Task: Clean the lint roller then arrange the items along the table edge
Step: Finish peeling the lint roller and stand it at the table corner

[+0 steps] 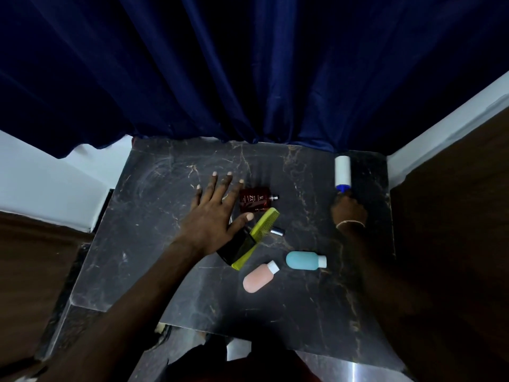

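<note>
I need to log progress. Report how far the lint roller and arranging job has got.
Done: nothing looks finished, though the lint roller shows a white sheet. In hand: the right hand grips its handle near the table's far right corner; the left hand hovers open over the red bottle, green comb and a dark item. Left: those, plus the blue bottle and pink bottle, lie scattered mid-table.

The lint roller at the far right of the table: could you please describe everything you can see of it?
The lint roller has a white cylindrical roll, apparently paper, with a blue plastic collar at its near end. It points away from the person, near the table's far right corner, just short of the blue curtain. The right hand closes around its handle, hiding it. Whether the roll touches the tabletop is unclear.
</note>
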### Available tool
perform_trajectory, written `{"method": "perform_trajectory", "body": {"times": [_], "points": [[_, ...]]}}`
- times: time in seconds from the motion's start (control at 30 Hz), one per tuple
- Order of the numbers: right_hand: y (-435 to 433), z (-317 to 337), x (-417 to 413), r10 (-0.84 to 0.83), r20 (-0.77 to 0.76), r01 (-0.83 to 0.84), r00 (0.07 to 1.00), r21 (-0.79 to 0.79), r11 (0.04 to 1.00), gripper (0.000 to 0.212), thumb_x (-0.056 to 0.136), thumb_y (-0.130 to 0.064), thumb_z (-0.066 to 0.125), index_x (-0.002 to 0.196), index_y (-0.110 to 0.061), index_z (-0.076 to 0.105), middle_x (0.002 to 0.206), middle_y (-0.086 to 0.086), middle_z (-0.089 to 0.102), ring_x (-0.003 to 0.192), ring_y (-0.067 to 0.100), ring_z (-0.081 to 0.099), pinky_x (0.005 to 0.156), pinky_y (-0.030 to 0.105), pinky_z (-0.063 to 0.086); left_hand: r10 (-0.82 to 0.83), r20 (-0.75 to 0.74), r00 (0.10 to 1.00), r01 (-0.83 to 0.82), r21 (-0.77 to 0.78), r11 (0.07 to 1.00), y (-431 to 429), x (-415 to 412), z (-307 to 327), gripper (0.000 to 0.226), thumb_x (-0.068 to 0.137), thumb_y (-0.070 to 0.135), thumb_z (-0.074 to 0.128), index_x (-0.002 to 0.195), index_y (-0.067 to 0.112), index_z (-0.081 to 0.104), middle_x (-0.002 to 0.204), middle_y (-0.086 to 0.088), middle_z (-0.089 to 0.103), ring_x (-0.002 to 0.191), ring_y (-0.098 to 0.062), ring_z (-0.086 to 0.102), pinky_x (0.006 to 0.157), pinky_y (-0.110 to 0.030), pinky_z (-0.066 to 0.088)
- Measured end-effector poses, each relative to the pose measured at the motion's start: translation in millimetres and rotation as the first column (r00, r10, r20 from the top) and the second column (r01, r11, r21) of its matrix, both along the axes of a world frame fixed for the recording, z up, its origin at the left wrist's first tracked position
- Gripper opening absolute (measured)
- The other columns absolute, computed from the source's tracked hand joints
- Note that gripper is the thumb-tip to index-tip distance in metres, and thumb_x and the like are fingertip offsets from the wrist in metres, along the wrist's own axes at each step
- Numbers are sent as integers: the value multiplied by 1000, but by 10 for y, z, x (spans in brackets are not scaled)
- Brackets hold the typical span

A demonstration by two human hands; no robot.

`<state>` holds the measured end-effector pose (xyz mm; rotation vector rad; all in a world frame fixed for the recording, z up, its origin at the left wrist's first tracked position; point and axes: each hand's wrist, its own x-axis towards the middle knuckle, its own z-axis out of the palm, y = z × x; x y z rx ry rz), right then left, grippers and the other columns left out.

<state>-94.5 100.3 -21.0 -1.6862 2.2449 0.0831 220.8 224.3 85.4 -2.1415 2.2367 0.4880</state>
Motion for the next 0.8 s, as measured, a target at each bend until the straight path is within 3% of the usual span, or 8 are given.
{"method": "perform_trajectory", "body": {"times": [0.23, 0.5, 0.8], "points": [[57, -17, -600, -59, -78, 53, 995, -75, 996, 48, 106, -24, 35, 134, 14, 45, 119, 33, 63, 108, 45, 64, 87, 48, 51, -18, -8, 1000, 18, 7, 1000, -3, -52, -53, 90, 91, 84, 8, 163, 33, -8, 173, 0, -11, 159, -25, -20, 129, -60, 3], [4, 13, -239, -42, -15, 42, 999, -16, 999, 47, 106, -27, 33, 134, 7, 49, 120, 27, 66, 111, 42, 65, 90, 45, 51, -16, -5, 1000, 16, 10, 1000, 14, -66, -77, 89, 92, 84, 10, 163, 33, -6, 173, 1, -9, 159, -26, -18, 129, -62, 8], [82, 72, 576, 202, 5, -203, 979, 35, 979, 41, 106, -23, 29, 134, 3, 45, 124, 21, 66, 114, 39, 65, 93, 45, 51, 13, -25, 1000, -14, -39, 999, 96, -10, -56, 87, 93, 84, 10, 164, 35, -3, 174, 2, -7, 159, -25, -18, 129, -59, 5]]}}
